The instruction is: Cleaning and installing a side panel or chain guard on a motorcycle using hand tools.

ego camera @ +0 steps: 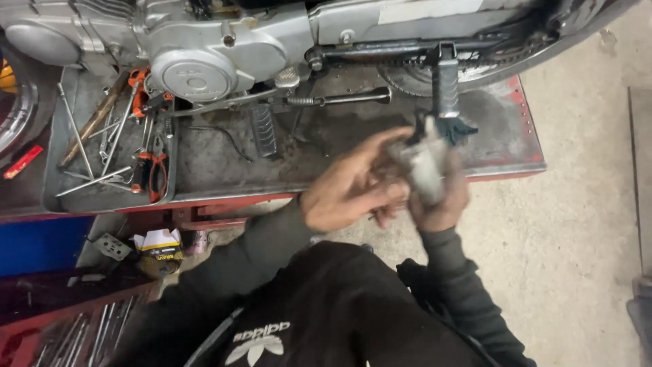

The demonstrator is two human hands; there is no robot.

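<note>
Grey metal cylinder (424,170), blurry from motion, sits in the right hand (441,194), which is wrapped snug around its lower half. Its long axis runs roughly upright, top end tilted a bit away toward the bike's footpeg (446,85) just beyond the hand, with a dark teal bit (456,128) at that top end. The left hand (350,187) is right beside it, fingers spread fairly wide, fingertips about touching the part but not gripping. My worry: the part is held out past the red table (523,146) edge, over bare concrete floor (577,238), so a slip would probably drop it there. Tool tray (109,136) sits well off to the left hand's side.
</note>
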